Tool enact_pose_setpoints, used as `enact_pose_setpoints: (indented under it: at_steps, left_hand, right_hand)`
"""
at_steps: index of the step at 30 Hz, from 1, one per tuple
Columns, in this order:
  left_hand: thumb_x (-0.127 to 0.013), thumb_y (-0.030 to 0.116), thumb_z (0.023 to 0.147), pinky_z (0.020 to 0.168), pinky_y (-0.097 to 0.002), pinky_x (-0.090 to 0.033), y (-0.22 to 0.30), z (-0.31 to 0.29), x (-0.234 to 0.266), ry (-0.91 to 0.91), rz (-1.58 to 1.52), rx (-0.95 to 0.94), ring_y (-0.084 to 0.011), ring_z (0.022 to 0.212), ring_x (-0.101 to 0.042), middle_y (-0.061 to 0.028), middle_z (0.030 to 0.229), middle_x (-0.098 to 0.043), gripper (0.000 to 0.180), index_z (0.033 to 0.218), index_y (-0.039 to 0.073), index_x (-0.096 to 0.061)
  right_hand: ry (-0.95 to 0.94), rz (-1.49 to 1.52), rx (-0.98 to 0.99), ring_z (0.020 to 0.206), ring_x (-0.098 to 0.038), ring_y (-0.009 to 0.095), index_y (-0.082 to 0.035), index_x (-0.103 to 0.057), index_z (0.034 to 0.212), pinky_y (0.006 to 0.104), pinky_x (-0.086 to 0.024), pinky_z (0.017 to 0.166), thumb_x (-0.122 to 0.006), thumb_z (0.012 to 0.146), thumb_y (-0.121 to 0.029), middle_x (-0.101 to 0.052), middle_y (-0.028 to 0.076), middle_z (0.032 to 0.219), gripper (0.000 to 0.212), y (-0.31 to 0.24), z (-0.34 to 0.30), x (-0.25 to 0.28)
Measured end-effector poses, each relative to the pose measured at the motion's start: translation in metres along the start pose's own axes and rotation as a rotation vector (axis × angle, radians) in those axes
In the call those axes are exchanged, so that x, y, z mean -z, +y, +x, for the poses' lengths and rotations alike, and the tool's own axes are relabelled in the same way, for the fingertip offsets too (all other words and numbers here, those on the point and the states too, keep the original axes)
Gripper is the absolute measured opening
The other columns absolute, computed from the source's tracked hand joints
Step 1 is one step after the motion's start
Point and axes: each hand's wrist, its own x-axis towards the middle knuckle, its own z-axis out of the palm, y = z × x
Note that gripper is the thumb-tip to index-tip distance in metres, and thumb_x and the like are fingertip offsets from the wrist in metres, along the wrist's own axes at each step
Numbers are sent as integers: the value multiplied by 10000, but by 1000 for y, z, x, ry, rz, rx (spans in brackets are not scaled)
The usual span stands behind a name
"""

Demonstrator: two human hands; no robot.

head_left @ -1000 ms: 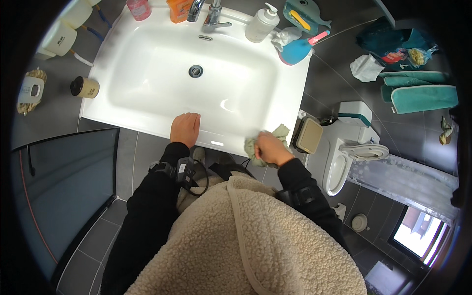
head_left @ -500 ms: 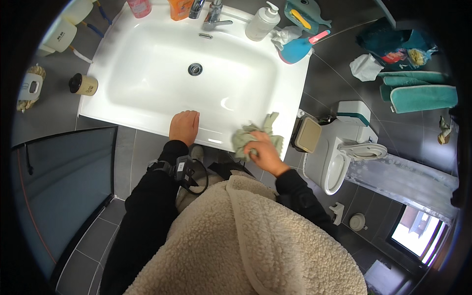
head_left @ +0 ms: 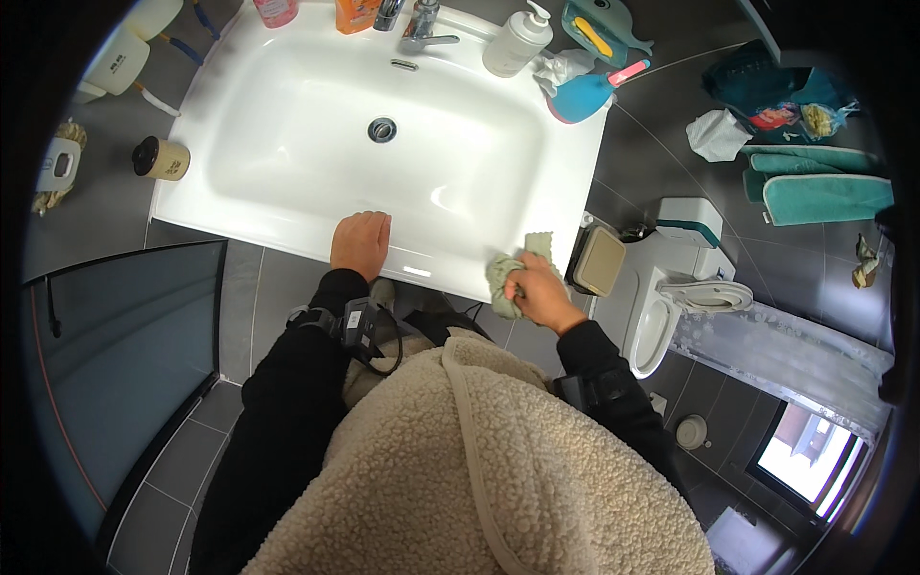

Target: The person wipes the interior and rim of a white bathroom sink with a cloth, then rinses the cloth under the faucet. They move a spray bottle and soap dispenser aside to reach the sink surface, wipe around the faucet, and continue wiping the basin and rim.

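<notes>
Green cloth (head_left: 506, 278) bunched in right hand (head_left: 539, 292), fingers curled tight round it, pressed on front edge of white sink (head_left: 287, 115). Left hand (head_left: 360, 243) flat on rim, fingers together, holding nothing.

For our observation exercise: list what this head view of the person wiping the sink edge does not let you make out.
- Front face of the sink: hidden below its rim.
- Cloth: partly covered by the right hand; full shape unclear.
- Left hand: palm hidden, lying flat on the rim.
- Bottles by the tap: cut off by the top edge.
</notes>
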Motion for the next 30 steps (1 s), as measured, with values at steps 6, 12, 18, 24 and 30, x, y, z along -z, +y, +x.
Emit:
enact_pose_setpoints:
  at_steps: [6, 12, 18, 24, 30]
  left_hand:
    - [-573, 142, 945, 741, -474, -465, 3, 2, 1, 9, 0, 12, -360, 812, -609, -142, 812, -642, 164, 850, 25, -636]
    - [-571, 142, 945, 744, -474, -468, 0, 0, 1, 1, 2, 11, -369, 814, -608, -151, 813, -642, 167, 847, 23, -637]
    - [-569, 166, 960, 717, -462, -455, -5, 0, -3, 20, 8, -45, -333, 765, -593, -117, 758, -608, 192, 818, 42, -605]
    - [-577, 158, 954, 708, -464, -456, -3, 0, -4, 50, 4, -49, -329, 760, -592, -109, 759, -611, 183, 811, 47, -606]
    - [-586, 155, 949, 710, -460, -456, -1, 2, -1, 33, 30, -38, -324, 764, -595, -105, 763, -615, 177, 808, 50, -609]
  right_hand:
    - [-179, -88, 115, 1078, -500, 332, -151, -613, 732, 417, -451, 876, -704, 700, 27, -542, 77, 1046, 203, -63, 68, -26]
    - [-2, 169, 261, 1118, -522, 360, -145, -649, 780, 444, -445, 934, -681, 698, 41, -583, 114, 1077, 206, -71, 69, -39]
    - [65, 161, -58, 1241, -483, 403, -154, -680, 842, 452, -417, 1040, -729, 710, 28, -570, 158, 1284, 230, 1, 4, -20]
    - [130, 108, -281, 949, -605, 332, -106, -695, 750, 414, -504, 842, -747, 662, 14, -613, 120, 937, 158, 54, -42, 9]
    - [65, 90, -198, 914, -618, 350, -118, -671, 662, 420, -522, 807, -731, 643, 35, -612, 134, 929, 166, 21, 0, -5]
